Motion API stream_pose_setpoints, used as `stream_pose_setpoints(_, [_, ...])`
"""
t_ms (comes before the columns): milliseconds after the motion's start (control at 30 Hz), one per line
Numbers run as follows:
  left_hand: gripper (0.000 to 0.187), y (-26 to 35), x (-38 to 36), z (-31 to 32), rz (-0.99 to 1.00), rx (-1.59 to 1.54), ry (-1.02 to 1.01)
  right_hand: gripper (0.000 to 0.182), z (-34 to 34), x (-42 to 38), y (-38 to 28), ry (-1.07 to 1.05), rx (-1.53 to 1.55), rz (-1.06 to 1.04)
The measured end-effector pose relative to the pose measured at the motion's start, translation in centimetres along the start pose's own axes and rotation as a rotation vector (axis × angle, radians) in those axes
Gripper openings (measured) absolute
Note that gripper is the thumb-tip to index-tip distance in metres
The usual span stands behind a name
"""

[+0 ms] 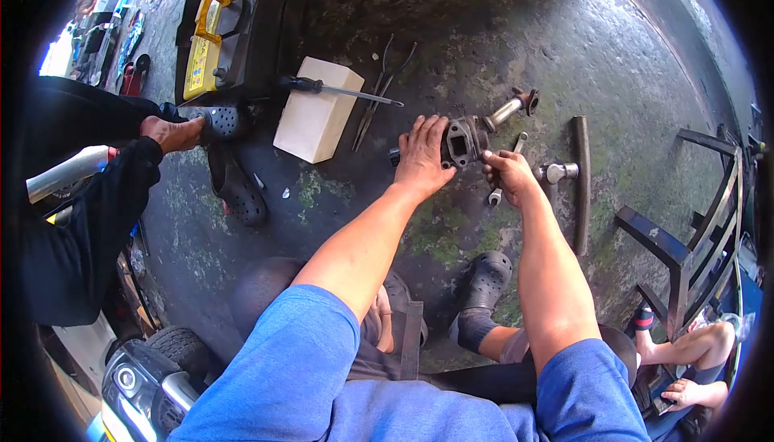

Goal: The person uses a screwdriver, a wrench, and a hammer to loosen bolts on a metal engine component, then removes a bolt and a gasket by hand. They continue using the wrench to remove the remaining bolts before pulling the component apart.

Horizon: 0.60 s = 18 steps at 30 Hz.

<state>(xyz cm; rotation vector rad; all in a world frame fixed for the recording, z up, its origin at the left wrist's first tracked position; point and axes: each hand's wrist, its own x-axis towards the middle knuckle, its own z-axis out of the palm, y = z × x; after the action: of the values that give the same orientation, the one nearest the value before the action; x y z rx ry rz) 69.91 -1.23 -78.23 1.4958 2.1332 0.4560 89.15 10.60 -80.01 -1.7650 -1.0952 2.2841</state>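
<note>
A dark, grimy metal engine part (459, 145) with a squarish opening and bolt holes in its flange is held out before me, low over the floor. My left hand (421, 156) is closed round its left side, the fingers lying over the top. At the lower right edge of this part, my right hand (511, 174) has its fingers curled and thumb pressed in; what it pinches is hidden. Just beyond lies a short metal pipe with a flange (508, 111). A wrench (495, 197) is partly covered by my right hand, and a hammer (558, 172) lies to its right.
A screwdriver (343, 91) rests across a white box (314, 119), with long-nosed pliers (377, 103) alongside. Behind stands a battery (214, 39). A metal bar (581, 188) and black metal frame (685, 240) are rightward. Other people sit at left and lower right.
</note>
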Motion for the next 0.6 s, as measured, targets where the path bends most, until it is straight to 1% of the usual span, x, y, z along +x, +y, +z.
stream_pose_setpoints(67, [0.107,0.2,-0.2,0.2,-0.025,0.055,-0.003,0.033,0.4,-0.4,-0.6,0.071,-0.006,0.041])
stream_pose_setpoints(100, [0.108,0.5,-0.3,-0.2,-0.054,0.103,-0.009,0.029,0.4,-0.3,-0.6,0.086,-0.067,0.015])
stream_pose_setpoints(167, [0.111,1.0,-0.7,-0.9,-0.115,0.197,-0.022,0.029,0.1,0.2,0.3,0.063,-0.062,-0.045])
stream_pose_setpoints(300, [0.112,1.5,-0.8,-1.3,-0.209,0.231,-0.091,0.028,0.0,0.7,0.7,-0.002,0.047,-0.111])
stream_pose_setpoints(400, [0.11,1.9,-0.7,-1.5,-0.249,0.245,-0.124,0.018,-0.2,0.3,0.2,-0.003,0.055,0.064])
stream_pose_setpoints(500, [0.109,2.0,-0.8,-1.4,-0.254,0.234,-0.122,0.016,-0.1,0.4,0.7,0.005,-0.034,-0.073])
stream_pose_setpoints(600, [0.108,2.1,-0.7,-1.4,-0.267,0.222,-0.127,0.017,0.3,-0.5,-0.2,-0.015,0.191,0.016])
